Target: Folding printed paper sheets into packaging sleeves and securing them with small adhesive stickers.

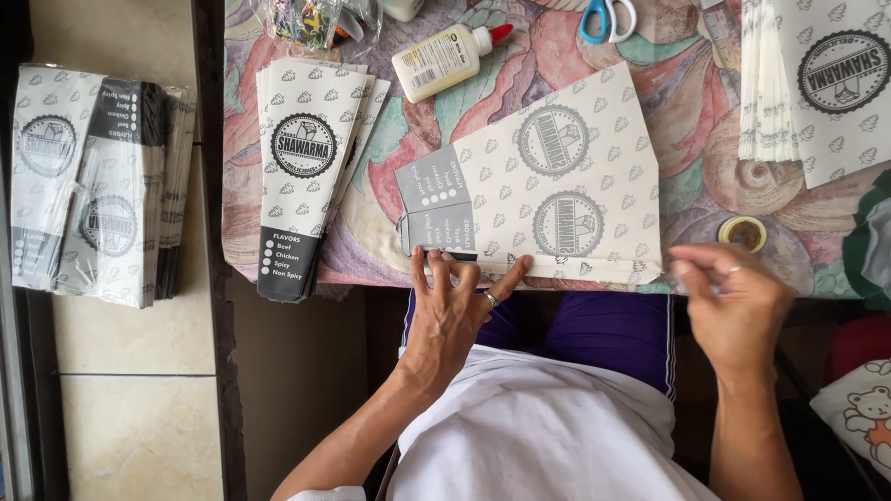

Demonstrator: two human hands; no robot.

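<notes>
I am looking down at a printed paper sheet (557,186), white with small grey leaf marks, two round stamps and a grey panel, lying flat on a table (650,102) covered in a colourful patterned cloth. The sheet is sitting at the table's near edge, right in front of my lap. My left hand (452,311) is reaching up from below, wrist straight, palm down, fingers spread and pressing on the sheet's lower edge just under the grey panel; it is not gripping anything, only holding the paper flat, and a ring is showing on one finger. My right hand (733,301) is hovering at the sheet's lower right corner, slightly blurred, fingers curled loosely toward the thumb; I cannot tell whether it is pinching anything. Just right of the sheet, a roll of tape (742,232) is resting on the cloth above my right hand. Above the sheet's left corner a glue bottle (445,57) with a red tip is lying on its side, and scissors (607,17) with blue handles are lying farther up. Left of the sheet is a stack of finished paper sleeves (306,176); right of it, another pile of printed sheets (817,83).
</notes>
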